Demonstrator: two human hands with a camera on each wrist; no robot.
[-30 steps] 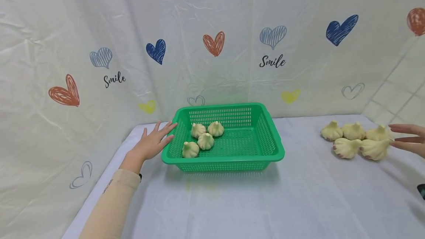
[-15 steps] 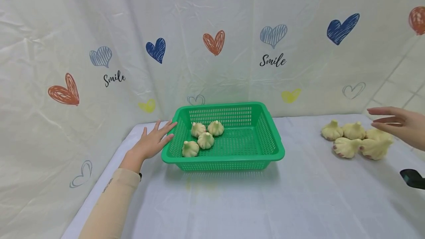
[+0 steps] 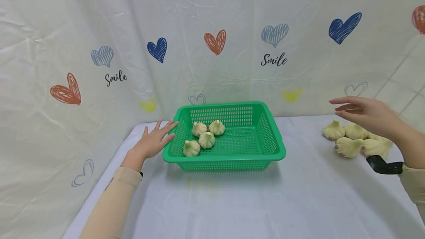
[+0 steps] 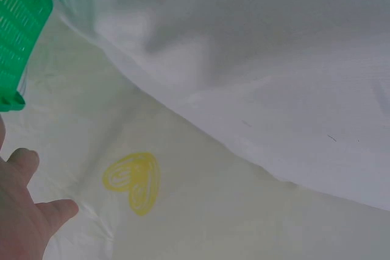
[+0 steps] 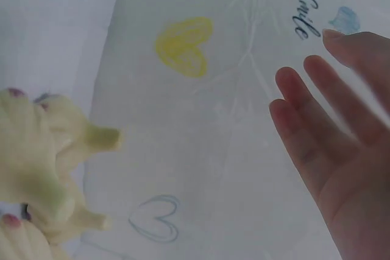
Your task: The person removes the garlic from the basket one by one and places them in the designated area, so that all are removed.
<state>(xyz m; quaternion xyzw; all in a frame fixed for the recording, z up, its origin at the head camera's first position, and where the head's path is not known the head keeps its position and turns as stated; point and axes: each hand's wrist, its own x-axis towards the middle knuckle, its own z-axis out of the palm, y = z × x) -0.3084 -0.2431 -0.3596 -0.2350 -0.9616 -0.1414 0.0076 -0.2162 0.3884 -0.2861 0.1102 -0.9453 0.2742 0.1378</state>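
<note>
My left hand (image 3: 150, 142), fingers spread, rests at the left rim of a green plastic basket (image 3: 229, 158). In the left wrist view its fingers (image 4: 58, 210) show below the basket's corner (image 4: 18, 35). Several garlic bulbs (image 3: 207, 140) lie grouped in the basket's left half. At the right, my right hand (image 3: 370, 115) hovers above a cluster of garlic bulbs (image 3: 348, 147), partly covering them. Nothing is in its palm, and the fingers (image 5: 304, 132) are extended in the right wrist view. Bulbs with stubby stems (image 5: 79, 132) show at that view's left.
A white cloth covers the table (image 3: 229, 205). Behind it hangs a pale curtain (image 3: 186, 17) printed with hearts and "Smile". A black band (image 3: 385, 166) circles the right wrist, near the bulbs in this view.
My right hand has come in from the right edge, moving left and up from beside the bulbs to over them, holding nothing. The left hand stays at the basket's rim.
</note>
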